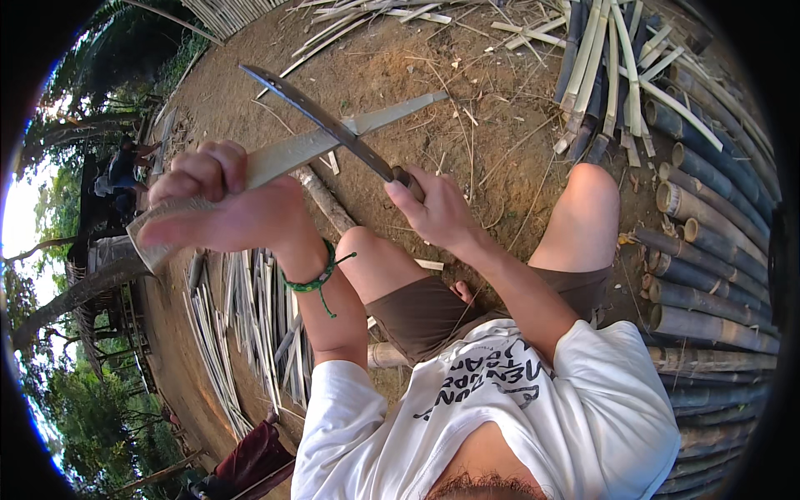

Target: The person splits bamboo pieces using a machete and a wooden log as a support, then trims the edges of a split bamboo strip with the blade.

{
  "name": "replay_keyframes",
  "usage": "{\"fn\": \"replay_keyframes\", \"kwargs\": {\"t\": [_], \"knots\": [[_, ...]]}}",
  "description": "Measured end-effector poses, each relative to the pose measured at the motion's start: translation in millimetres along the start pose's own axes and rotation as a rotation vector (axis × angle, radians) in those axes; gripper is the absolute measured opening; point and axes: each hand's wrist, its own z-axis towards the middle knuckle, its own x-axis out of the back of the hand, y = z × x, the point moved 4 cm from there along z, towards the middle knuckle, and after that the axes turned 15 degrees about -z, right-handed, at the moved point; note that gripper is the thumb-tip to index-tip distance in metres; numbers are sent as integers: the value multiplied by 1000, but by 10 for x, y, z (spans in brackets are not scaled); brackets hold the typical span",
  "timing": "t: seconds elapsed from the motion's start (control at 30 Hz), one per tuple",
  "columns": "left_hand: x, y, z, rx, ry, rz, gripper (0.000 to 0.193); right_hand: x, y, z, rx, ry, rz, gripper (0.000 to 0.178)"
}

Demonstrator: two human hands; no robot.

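My left hand (242, 208), with a green cord bracelet (312, 283) at the wrist, is closed around a split bamboo strip (287, 156). The strip slants up and to the right, its wide near end sticking out beyond the palm at the left. In my right hand (442, 212) is the handle of a machete (312, 108), fingers wrapped round it. Its long dark blade points up and to the left and crosses the strip, touching it near the strip's narrower far part. A small raised or curled bit shows on the strip beside the blade.
Bamboo poles (708, 325) are stacked along the right, with pale split strips (612, 75) on them at the far end. More strips (250, 308) lie on the dirt ground (383, 62) at the left. A log (325, 200) lies ahead; a person (125, 167) is far left.
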Motion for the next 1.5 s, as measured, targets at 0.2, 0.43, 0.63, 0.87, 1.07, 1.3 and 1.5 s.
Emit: {"fn": "replay_keyframes", "kwargs": {"t": [0.2, 0.43, 0.63, 0.87, 1.07, 1.3, 1.5], "knots": [[75, 34, 32, -62, 33, 98, 62, 106, -409, -113, 123, -2, -54, 41], [198, -11, 85, -31, -23, -3, 59, 56, -411, -73, 52, -50, -78, 41], [203, 0, 2, -104, 12, 182, 61, 34, -100, -45, -94, -69, -66, 42], [156, -25, 7, -115, 27, 174, 59, 27, 133, -32, -140, -93, -80, 45], [102, 20, -56, -42, 27, 25, 60, -55, 221, -171, 24, -3, -162, 46], [144, -52, -6, -46, 70, 139, 59, -68, -125, -126, -337, -229, 431, 51], [28, -61, -42, -76, 36, 167, 62, -175, 759, -7, -280, -7, -277, 16]]}}
